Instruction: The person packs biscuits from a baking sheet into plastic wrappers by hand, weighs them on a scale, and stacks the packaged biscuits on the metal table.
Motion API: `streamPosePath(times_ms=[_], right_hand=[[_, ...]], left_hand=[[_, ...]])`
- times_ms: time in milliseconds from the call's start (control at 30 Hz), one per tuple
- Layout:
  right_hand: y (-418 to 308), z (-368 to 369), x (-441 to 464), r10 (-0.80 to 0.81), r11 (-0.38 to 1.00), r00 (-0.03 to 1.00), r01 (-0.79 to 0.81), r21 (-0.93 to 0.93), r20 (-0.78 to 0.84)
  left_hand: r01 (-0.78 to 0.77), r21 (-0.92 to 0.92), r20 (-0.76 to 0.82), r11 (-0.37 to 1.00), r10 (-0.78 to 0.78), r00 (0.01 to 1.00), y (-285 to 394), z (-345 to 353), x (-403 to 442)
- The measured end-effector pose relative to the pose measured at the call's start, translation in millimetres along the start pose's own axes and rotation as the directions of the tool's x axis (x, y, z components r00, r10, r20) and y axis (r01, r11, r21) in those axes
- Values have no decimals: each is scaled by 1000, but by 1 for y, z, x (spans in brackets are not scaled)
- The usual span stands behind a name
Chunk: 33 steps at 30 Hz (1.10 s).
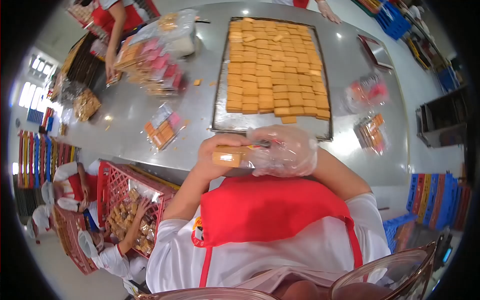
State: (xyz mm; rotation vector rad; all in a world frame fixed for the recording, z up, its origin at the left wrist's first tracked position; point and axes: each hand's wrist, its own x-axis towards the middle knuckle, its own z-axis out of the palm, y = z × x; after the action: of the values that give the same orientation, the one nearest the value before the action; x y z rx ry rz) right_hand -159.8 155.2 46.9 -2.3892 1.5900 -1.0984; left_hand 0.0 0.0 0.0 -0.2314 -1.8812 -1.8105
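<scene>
My left hand, bare, is closed round a clear plastic pack of biscuits in front of my apron. My right hand, in a loose clear plastic glove, is closed at the pack's right end; its fingertips are partly hidden. A small dark and red patch shows between the hands, too unclear to name. Just beyond them lies a large metal tray with rows of rectangular golden biscuits. One biscuit sits out of line at its near edge.
On the steel table, filled packs lie left and another pack right. A heap of packs and pink-marked wrappers stands far left, near a co-worker's hand. A red crate holds packs by my left elbow.
</scene>
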Motion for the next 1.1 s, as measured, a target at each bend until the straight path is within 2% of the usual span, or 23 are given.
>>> streamPosePath(times_ms=[67,100,167,200,300,367,400,433,533,667,733,833,933,1033,1067,1100], right_hand=[[-9,-1,-1,58,995,996,-62,74,64],[-3,23,17,47,993,996,-38,114,-81],[-18,-3,10,158,984,987,-158,83,3],[-23,-15,5,209,967,972,-221,123,106],[-11,-28,-23,58,987,989,-37,157,-133],[11,-32,-62,124,982,924,-166,-88,-362],[18,-40,-75,136,923,894,-271,-275,-427],[14,-53,-70,248,827,834,-447,-340,-493],[31,-64,-104,422,614,792,-608,-503,-442],[42,-49,-112,555,537,746,-659,-526,-368],[39,-45,-113,646,492,701,-685,-538,-302],[31,-45,-106,668,499,678,-714,-491,-307],[32,-46,-106,710,458,664,-688,-563,-234],[31,-57,-97,836,403,538,-739,-540,-112],[37,-55,-106,868,412,462,-875,-255,-183],[48,-48,-123,902,388,368,-920,54,-224]], left_hand=[[101,-27,-89,995,-103,991,-7,12,-12],[176,65,-58,982,-172,983,10,-25,-13],[212,-118,-136,970,-228,964,-17,-8,-24],[191,-246,-152,950,-233,960,-24,1,-25],[138,-481,-195,866,-259,946,-27,-9,-29],[90,-571,-226,816,-262,938,-30,-21,-34],[74,-586,-235,807,-256,938,-30,-27,-36],[56,-599,-243,799,-249,938,-29,-32,-37],[26,-617,-288,786,-256,923,-25,-40,-35],[-25,-633,-346,774,-253,903,-32,-49,-37],[-8,-612,-317,791,-236,918,-24,-47,-31],[11,-584,-303,812,-230,925,-22,-46,-32],[29,-561,-311,827,-243,919,-21,-47,-35],[9,-563,-314,826,-224,922,-24,-50,-38],[-4,-568,-314,823,-212,925,-25,-52,-40],[-15,-564,-320,826,-202,926,-24,-54,-40]])
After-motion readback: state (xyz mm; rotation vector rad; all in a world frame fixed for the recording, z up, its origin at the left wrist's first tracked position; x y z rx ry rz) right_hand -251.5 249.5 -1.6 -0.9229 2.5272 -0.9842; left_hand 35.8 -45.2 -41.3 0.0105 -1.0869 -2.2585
